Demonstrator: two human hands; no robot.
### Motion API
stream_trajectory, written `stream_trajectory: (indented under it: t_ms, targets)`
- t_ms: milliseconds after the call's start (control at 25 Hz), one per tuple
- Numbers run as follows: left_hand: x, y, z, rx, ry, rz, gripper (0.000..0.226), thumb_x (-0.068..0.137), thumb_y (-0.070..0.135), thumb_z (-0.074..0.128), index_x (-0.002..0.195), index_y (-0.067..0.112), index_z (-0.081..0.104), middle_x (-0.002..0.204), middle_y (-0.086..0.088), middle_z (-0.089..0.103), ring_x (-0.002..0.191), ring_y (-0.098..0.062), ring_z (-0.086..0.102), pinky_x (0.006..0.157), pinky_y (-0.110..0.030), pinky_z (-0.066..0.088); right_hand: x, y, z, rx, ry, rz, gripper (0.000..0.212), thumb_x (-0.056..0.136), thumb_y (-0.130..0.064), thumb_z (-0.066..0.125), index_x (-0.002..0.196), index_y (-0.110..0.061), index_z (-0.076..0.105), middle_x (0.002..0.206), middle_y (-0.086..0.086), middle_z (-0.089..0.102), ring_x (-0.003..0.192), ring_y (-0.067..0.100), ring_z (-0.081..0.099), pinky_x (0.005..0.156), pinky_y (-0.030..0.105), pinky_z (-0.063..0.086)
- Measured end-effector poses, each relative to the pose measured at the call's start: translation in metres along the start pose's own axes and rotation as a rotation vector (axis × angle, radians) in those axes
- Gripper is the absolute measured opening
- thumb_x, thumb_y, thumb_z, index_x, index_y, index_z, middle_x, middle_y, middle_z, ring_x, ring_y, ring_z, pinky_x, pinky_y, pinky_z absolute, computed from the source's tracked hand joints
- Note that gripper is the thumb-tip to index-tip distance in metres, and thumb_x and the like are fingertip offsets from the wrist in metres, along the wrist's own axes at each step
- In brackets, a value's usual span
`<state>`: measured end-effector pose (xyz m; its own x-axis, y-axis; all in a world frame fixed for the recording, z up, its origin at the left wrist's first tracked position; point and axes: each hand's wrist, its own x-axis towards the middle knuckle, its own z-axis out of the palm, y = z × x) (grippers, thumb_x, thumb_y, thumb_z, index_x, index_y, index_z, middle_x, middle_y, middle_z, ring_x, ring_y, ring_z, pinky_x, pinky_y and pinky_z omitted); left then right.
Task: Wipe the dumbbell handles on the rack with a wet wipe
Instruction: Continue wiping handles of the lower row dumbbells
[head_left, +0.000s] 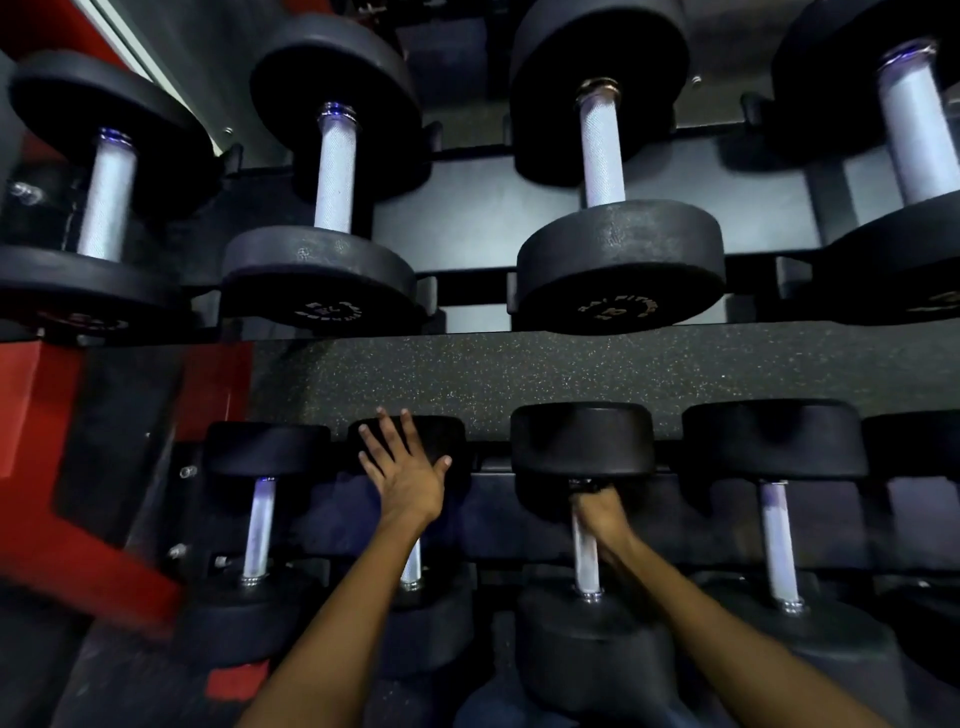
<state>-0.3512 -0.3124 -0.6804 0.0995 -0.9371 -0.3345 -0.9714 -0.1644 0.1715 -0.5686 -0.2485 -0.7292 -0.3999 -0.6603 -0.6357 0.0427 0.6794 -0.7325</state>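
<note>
The rack holds two rows of black dumbbells, all with their long axes running from the near edge toward the back, so each handle points away from the person. Between the rows a speckled black floor shows, and a red frame stands at the left.

On the lower row, the dumbbell third from the left has a silver handle standing nearly straight up in the view, one weight near, the other far. The right hand grips the far end of this handle, just under the far weight, fingers curled around the bar; the bare near stretch of the bar runs down from the hand. The wipe cannot be made out in that grip.

The left hand lies flat with fingers spread and straight, fingertips on the far weight of the neighbouring dumbbell. That dumbbell's handle lies under the wrist and forearm, only its near end showing, pointing the same way.

On the upper row, four larger dumbbells sit parallel.
</note>
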Motion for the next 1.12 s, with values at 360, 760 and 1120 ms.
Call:
stream_trajectory:
  t_ms: [360,760,1120]
  targets:
    - [-0.002,0.002,0.000,0.008,0.000,-0.001,0.089,0.098,0.047,0.044,0.152,0.008,-0.016,0.156,-0.020,-0.028,0.142,-0.046,-0.024,0.115,-0.058,-0.005,-0.006,-0.005,-0.020,0.353,0.107,0.189,0.023,0.090,0.007,0.043,0.075,-0.001,0.057,0.075,0.014,0.056,0.071,0.024,0.052,0.058,0.025,0.047]
    - [-0.005,0.000,-0.002,-0.008,0.002,0.013,0.088,0.099,0.047,0.044,0.152,0.010,-0.016,0.156,-0.019,-0.029,0.142,-0.045,-0.025,0.115,-0.057,-0.007,0.001,-0.023,-0.039,-1.542,-0.341,-1.591,0.046,0.069,-0.020,0.032,0.070,-0.023,0.077,0.084,-0.010,0.073,0.087,0.007,0.068,0.082,0.018,0.050]
    - [-0.007,-0.005,-0.001,-0.016,0.028,0.052,0.086,0.099,0.046,0.043,0.152,0.011,-0.016,0.155,-0.018,-0.030,0.142,-0.043,-0.026,0.115,-0.055,-0.008,0.024,-0.022,-0.055,-1.705,-0.423,-1.691,0.041,0.080,-0.012,0.036,0.089,-0.010,0.076,0.090,-0.002,0.074,0.092,0.013,0.069,0.088,0.024,0.050]
